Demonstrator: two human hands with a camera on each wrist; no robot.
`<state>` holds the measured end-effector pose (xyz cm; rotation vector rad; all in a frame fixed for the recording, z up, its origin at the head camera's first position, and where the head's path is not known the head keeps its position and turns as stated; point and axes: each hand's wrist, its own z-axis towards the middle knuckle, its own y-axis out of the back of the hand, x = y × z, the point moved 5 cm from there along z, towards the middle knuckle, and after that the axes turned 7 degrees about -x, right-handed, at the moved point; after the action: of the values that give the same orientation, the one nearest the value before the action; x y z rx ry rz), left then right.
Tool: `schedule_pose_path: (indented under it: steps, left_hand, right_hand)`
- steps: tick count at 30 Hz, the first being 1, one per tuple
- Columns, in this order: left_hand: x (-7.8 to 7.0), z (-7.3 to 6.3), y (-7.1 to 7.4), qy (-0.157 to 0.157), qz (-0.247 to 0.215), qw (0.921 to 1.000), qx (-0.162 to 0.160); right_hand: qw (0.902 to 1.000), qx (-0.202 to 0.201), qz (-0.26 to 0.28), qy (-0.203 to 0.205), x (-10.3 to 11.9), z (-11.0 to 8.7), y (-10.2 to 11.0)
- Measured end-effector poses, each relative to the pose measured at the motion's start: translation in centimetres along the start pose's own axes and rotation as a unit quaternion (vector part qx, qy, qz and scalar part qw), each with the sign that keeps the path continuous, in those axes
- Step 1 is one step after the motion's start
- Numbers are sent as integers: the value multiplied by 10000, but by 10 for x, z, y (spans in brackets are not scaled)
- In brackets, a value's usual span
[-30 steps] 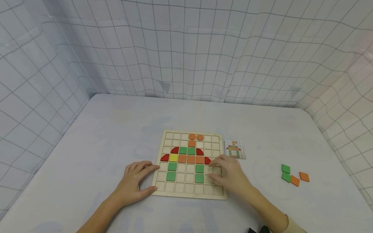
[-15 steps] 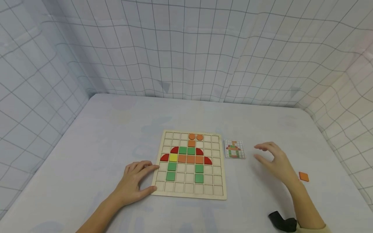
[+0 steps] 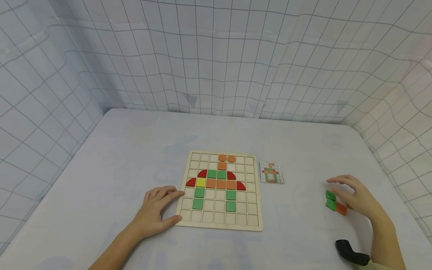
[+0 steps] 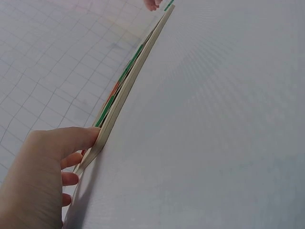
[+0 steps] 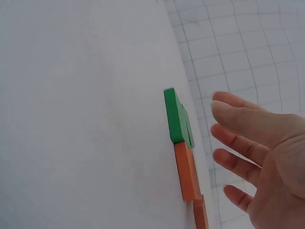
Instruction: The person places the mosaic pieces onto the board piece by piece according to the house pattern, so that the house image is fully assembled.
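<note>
My left hand [image 3: 156,212] rests at the left edge of a wooden grid board [image 3: 216,218], thumb near its front corner and fingertips on the side. Set in the board are red quarter-round pieces [image 3: 190,182], a yellow square [image 3: 200,182], several green squares [image 3: 199,192], orange squares [image 3: 221,184] and two orange discs [image 3: 222,158]. Over at the right, my right hand [image 3: 359,198] hovers above loose tiles with fingers spread and holding nothing. Two green tiles [image 3: 331,204] and an orange tile [image 3: 341,209] show beside it; another orange tile [image 5: 200,212] is hidden under the hand in the head view.
A small printed card [image 3: 272,172] with a coloured grid pattern lies just right of the board. A black curved object [image 3: 351,255] sits at my right wrist. Grid-patterned cloth [image 3: 216,75] hangs behind and on both sides of the white table [image 3: 141,138].
My right hand has left the board's right side and swung right, past the card, to the loose tiles. My left hand stays at the board's edge.
</note>
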<state>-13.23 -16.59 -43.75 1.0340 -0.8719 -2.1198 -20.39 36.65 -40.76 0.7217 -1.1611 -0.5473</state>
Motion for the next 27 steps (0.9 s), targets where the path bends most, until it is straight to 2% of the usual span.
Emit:
schedule_pose_path:
  steps: [6, 16, 23, 27]
  left_hand:
    - [-1, 0, 0, 8, 13, 10000, 17]
    - [0, 0, 0, 3, 3, 10000, -9]
    - [0, 0, 0, -7, 0, 10000, -15]
    - [0, 0, 0, -28, 6, 10000, -23]
  right_hand:
    - [9984, 313, 335, 337, -14, -8, 3]
    - [9931, 471, -26, 1075, -16, -8, -1]
    - [9914, 596, 36, 1169, -13, -8, -3]
    - [9902, 449, 52, 1321, -12, -7, -4]
